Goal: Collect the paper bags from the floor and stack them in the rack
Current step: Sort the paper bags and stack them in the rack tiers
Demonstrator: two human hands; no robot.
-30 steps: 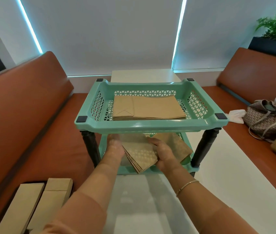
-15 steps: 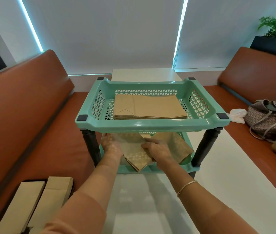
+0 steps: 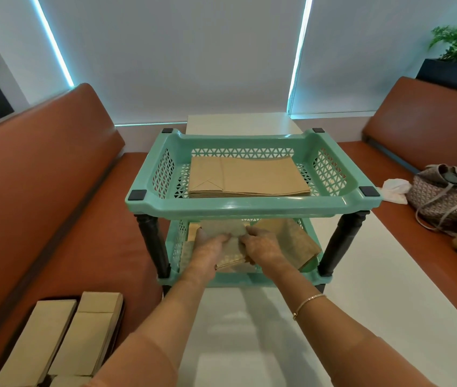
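now, lower tray: both hands push a bundle of paper bags (image 3: pixel 228 247) into the rack (image 3: pixel 252 203) under the top tier.
left hand (image 3: pixel 207 248): fingers curled round the bundle's left edge.
right hand (image 3: pixel 263 247): gripping its right side.
risk: thin kraft sheets may fan, snag the lattice wall, or ride over the slanted bags (image 3: pixel 291 241) beside them.
texture: flat, matte brown paper; glossy mint plastic, triangular perforations.
top stack (image 3: pixel 249 180): squared, neat.

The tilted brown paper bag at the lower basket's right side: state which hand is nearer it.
Right. The right hand lies directly beside the tilted brown paper bag, at its left edge; the left hand is further left, past the bundle of bags between both hands.
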